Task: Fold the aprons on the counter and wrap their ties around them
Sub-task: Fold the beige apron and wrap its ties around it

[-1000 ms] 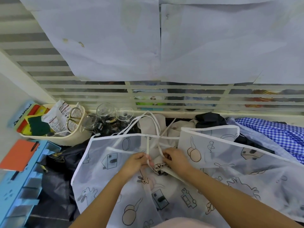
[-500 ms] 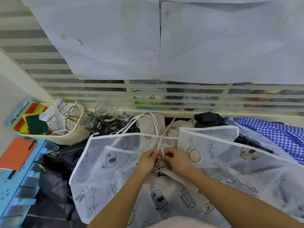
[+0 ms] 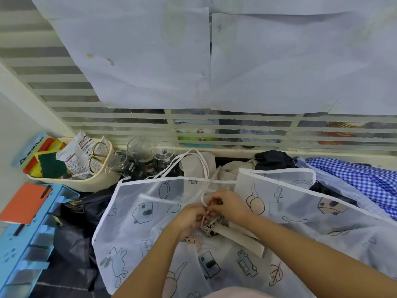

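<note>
Counter: dark surface, visible only at the near left; the rest is covered.

Left end: cream plastic basket set against the slatted back wall. A cluster of clear glass jars and goblets stands just beside it.

Centre: translucent white apron printed with cartoon drawings, spread over crumpled black fabric. Its pale ties trail toward the back wall across a heap of beige cloth.

Right end: blue-and-white checked cloth, heaped, partly under the apron's edge.
</note>
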Demonstrator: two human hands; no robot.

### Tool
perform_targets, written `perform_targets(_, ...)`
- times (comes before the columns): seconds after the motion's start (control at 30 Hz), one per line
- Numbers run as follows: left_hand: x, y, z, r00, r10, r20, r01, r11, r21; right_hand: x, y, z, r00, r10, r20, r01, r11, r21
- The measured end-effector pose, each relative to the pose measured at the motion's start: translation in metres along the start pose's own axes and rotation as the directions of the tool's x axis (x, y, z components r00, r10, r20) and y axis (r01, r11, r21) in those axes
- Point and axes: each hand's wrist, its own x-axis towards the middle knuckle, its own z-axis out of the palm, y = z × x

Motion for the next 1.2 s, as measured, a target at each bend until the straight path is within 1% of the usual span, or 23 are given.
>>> perform_targets(0.1, -0.001, -0.002, 0.001, 1.0, 0.015, 0.016, -0.014, 1.0, -0.019, 0.004, -0.003, -0.003, 0.998, -0.064, 0.002, 0.064, 0.991, -0.12)
perform_targets(0.23, 0.001, -0.003, 0.004, 0.999, 0.023, -0.049, -0.024, 1.0, -0.017, 0.009, -0.001, -0.008, 1.0, -0.021, -0.003, 0.019, 0.945, -0.328)
perform_targets(0.3, 0.002, -0.002, 0.003, 0.999, 0.003, -0.046, -0.003, 1.0, -0.016, 0.008, -0.002, -0.014, 0.999, -0.02, 0.035, 0.032, 0.918, -0.394)
perform_targets(0.37, 0.002, 0.0, 0.002, 1.0, -0.009, -0.021, 0.009, 1.0, -0.02, 0.007, -0.004, -0.018, 0.994, -0.058, 0.091, 0.093, 0.89, -0.447)
perform_targets(0.47, 0.002, 0.001, 0.001, 1.0, -0.015, -0.022, 0.013, 0.998, -0.056, 0.004, -0.008, -0.022, 0.977, -0.102, 0.188, 0.174, 0.889, -0.423)
perform_targets(0.53, 0.003, 0.0, 0.001, 0.999, 0.003, -0.045, -0.006, 0.998, -0.065, 0.002, -0.008, -0.024, 0.962, -0.076, 0.263, 0.178, 0.903, -0.39)
perform_targets(0.6, 0.004, -0.002, 0.003, 0.996, 0.039, -0.078, -0.043, 0.998, -0.042, -0.003, -0.005, -0.024, 0.951, -0.039, 0.307, 0.15, 0.926, -0.347)
perform_targets(0.63, 0.004, -0.003, 0.004, 0.992, 0.065, -0.109, -0.067, 0.998, -0.012, -0.005, -0.004, -0.024, 0.95, -0.026, 0.311, 0.125, 0.945, -0.303)
perform_targets(0.7, 0.004, -0.004, 0.006, 0.971, 0.146, -0.187, -0.129, 0.986, 0.102, -0.007, -0.005, -0.024, 0.956, 0.01, 0.294, 0.053, 0.977, -0.207)
perform_targets(0.8, 0.006, -0.01, 0.01, 0.922, 0.301, -0.244, -0.217, 0.923, 0.318, -0.004, -0.003, -0.022, 0.965, 0.037, 0.259, 0.009, 0.985, -0.174)
perform_targets(0.83, 0.008, -0.012, 0.012, 0.895, 0.358, -0.268, -0.225, 0.878, 0.423, -0.003, -0.002, -0.021, 0.966, 0.04, 0.254, 0.005, 0.985, -0.175)
perform_targets(0.9, 0.008, -0.015, 0.019, 0.828, 0.484, -0.284, -0.218, 0.743, 0.633, -0.002, 0.0, -0.015, 0.974, 0.037, 0.221, 0.008, 0.98, -0.199)
perform_targets(0.93, 0.007, -0.016, 0.022, 0.797, 0.535, -0.28, -0.223, 0.691, 0.688, -0.001, 0.001, -0.013, 0.98, 0.038, 0.195, 0.006, 0.975, -0.222)
perform_targets(0.97, 0.006, -0.017, 0.026, 0.77, 0.575, -0.278, -0.24, 0.664, 0.708, -0.001, 0.002, -0.011, 0.986, 0.034, 0.164, 0.007, 0.971, -0.239)
perform_targets(1.0, 0.004, -0.019, 0.028, 0.749, 0.599, -0.283, -0.258, 0.658, 0.708, -0.002, 0.002, -0.009, 0.99, 0.027, 0.139, 0.009, 0.969, -0.248)
perform_targets(1.07, 0.003, -0.024, 0.029, 0.734, 0.612, -0.295, -0.278, 0.667, 0.692, -0.001, 0.003, -0.005, 0.993, 0.028, 0.112, 0.004, 0.962, -0.274)
perform_targets(1.13, 0.003, -0.029, 0.029, 0.724, 0.63, -0.283, -0.295, 0.653, 0.698, 0.0, 0.004, -0.001, 0.992, 0.042, 0.121, -0.003, 0.952, -0.305)
perform_targets(1.2, 0.003, -0.031, 0.028, 0.71, 0.656, -0.257, -0.304, 0.614, 0.728, 0.002, 0.004, 0.003, 0.989, 0.068, 0.135, -0.022, 0.95, -0.312)
